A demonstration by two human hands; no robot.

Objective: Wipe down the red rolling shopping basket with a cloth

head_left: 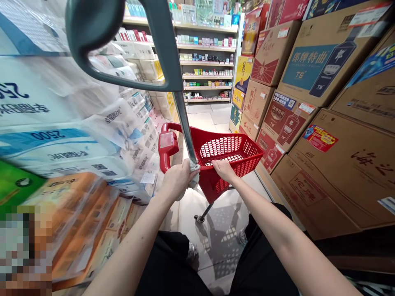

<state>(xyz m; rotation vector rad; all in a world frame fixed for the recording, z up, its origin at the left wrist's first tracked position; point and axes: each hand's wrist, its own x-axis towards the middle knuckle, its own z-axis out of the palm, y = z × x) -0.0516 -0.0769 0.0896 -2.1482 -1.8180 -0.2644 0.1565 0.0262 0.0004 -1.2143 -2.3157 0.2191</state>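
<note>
Red shopping cart (207, 185) stands on the aisle floor (216, 250), just ahead of the wearer.
Closest to me, the left hand (178, 177) pinches a pale cloth (194, 167) against the metal pole (185, 123), seemingly so fabric bears on it; the right hand (224, 170) grips the basket rim (205, 168), I judge, to steady things. Wrapped packs (61, 156) and cartons (308, 70) flank us; beyond, stocked shelves (206, 48) close the aisle.
</note>
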